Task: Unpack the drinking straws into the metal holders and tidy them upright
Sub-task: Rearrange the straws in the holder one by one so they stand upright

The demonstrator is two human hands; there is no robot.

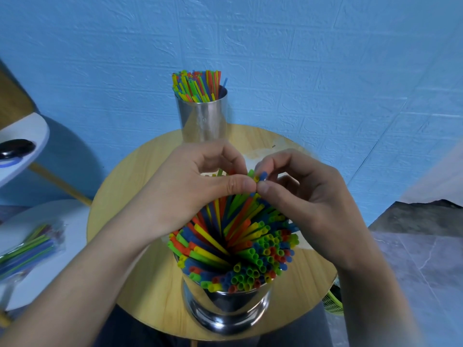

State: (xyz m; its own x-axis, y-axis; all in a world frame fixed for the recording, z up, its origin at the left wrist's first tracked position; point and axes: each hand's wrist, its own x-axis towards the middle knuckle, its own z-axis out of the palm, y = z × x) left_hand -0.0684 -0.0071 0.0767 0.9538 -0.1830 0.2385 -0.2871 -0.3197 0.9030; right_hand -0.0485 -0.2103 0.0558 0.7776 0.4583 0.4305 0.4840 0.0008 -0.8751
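Both my left hand [200, 181] and right hand [298, 186] are pinching straw tips [258, 176] over the near holder [225, 306]. Best bet: gather the fanned ones gently, nudge upright, no yanking.

Blue textured wall [325, 71] (brick-embossed) behind round wooden table [140, 166]; grey marbled floor [413, 259].

No text, label, brand, number or sign can be read anywhere in the view.
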